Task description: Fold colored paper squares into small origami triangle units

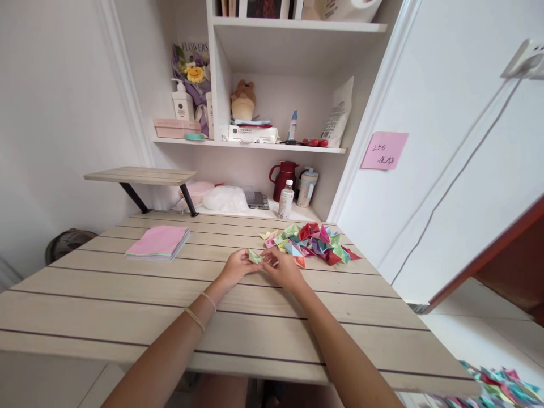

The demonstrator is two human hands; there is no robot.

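Near the middle of the table, a small pale green folded paper [254, 257] is held between my two hands. The fingers of my left hand [236, 266] pinch it from the left side. From the right, my right hand [284, 268] is closed at the paper's other edge, its fingertips partly hiding it. Just behind my right hand lies a heap of colourful folded paper pieces [314, 241], in red, green, pink, purple, blue and orange. Further left is a stack of square paper sheets [159, 241] with pink on top.
A small raised shelf [142, 174] on black legs stands at the back left. Behind the table are a white bottle [286, 199], a red jug [284, 180] and a tumbler [306, 187]. More folded papers [501, 388] lie low at the right, beyond the slatted table's edge [450, 385].
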